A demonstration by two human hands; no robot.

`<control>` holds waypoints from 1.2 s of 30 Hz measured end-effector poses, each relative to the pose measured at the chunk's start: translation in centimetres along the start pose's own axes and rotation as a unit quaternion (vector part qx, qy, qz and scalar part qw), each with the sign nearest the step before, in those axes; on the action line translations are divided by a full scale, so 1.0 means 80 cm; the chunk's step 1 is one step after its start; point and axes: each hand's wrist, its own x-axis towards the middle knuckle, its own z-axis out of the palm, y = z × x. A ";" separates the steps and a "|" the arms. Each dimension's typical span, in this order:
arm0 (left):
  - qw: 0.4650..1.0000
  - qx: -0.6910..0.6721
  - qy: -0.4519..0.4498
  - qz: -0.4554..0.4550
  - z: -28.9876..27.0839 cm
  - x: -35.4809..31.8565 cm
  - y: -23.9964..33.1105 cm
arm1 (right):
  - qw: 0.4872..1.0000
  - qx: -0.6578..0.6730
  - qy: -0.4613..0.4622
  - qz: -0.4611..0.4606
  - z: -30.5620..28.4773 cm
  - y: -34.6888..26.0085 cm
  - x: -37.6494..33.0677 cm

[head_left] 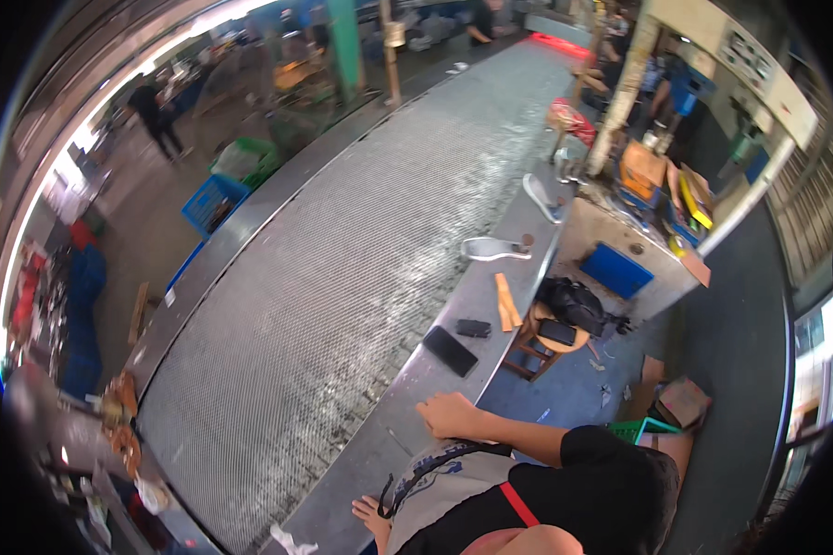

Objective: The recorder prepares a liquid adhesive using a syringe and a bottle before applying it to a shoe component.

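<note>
My right hand (449, 415) rests on the metal ledge (370, 462), its fingers loosely curled in, with nothing visible in them. My left hand (372, 518) lies on the same ledge lower down, fingers spread and holding nothing. A thin dark rod (400, 441) lies on the ledge between the hands. Just beyond my right hand is a black smartphone (451, 351), with a small black block-like object (474, 328) next to it. Farther along lie two tan strips (506, 302), a pale shoe sole (497, 248) and another pale shoe sole (541, 197).
A wide mesh conveyor belt (315, 250) runs alongside the ledge toward a red-lit machine (560, 42). To the right stand a wooden stool (532, 347) with a black bag (574, 303) and a green crate (643, 428). Blue (215, 202) and green baskets (250, 159) stand beyond the belt.
</note>
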 end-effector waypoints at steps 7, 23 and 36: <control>0.996 -0.070 -0.049 -0.038 -0.085 0.018 0.031 | 0.998 -0.018 -0.024 0.056 -0.022 -0.005 -0.003; 0.981 -0.162 -0.085 -0.067 -0.145 0.006 0.041 | 0.994 -0.080 -0.064 0.038 -0.035 -0.019 0.007; 0.993 -0.098 0.030 -0.062 -0.137 0.008 0.044 | 0.996 -0.083 -0.041 0.010 -0.040 -0.026 0.039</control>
